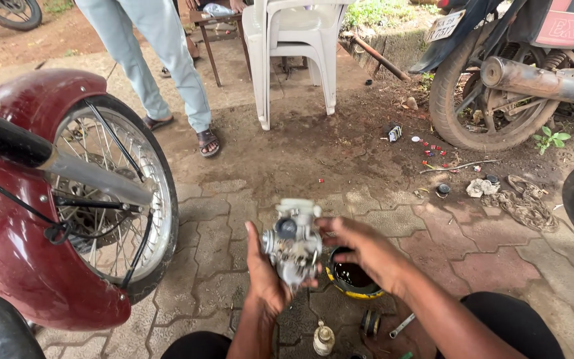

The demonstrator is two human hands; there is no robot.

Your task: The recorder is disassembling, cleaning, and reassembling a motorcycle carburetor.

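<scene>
carburetor [293,242]: grey metal, held up above the paved floor [234,206], just left of the yellow-rimmed bowl [352,276] of dark liquid | left hand [265,276]: closed around carburetor from below-left | right hand [363,249]: fingers curled on its right side | maroon motorcycle wheel [111,199]: well left of carburetor | standing person's legs [161,66], white plastic chair [293,46]: far beyond it

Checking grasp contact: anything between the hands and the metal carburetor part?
Nothing visible. The left hand cradles the carburetor from below and behind; the right hand holds its right side, fingers directly on the metal. The dark-liquid container sits below, clear of it.
</scene>
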